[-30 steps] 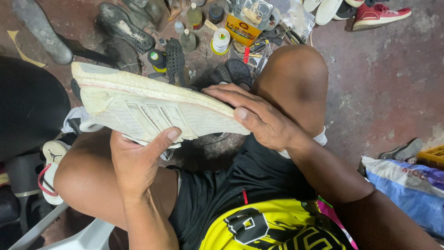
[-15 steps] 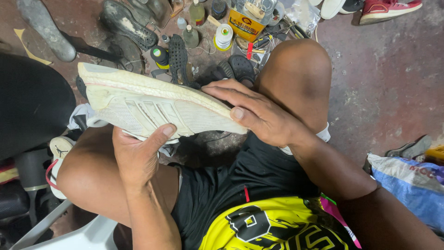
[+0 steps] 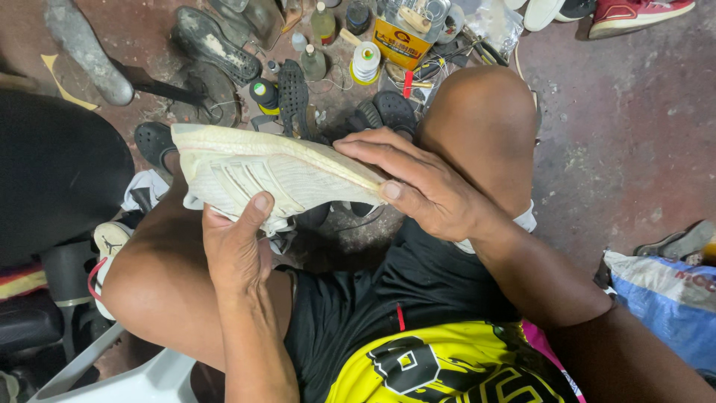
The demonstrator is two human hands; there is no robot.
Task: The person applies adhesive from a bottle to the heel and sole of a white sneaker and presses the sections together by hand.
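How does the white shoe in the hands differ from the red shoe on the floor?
The white shoe is held sole-up over the lap by the left hand and right hand; the red shoe lies untouched on the floor at the top right. The white shoe shows whole, the red shoe is cut off by the frame. Both have pale soles.

I saw my left hand (image 3: 237,250) and right hand (image 3: 418,183) gripping a white shoe (image 3: 272,175), sole up, mid-frame; a glue can (image 3: 403,45) stood top centre.

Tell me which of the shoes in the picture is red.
The red sneaker with white sole lying on the floor at the top right edge; the shoe held in both hands is off-white.
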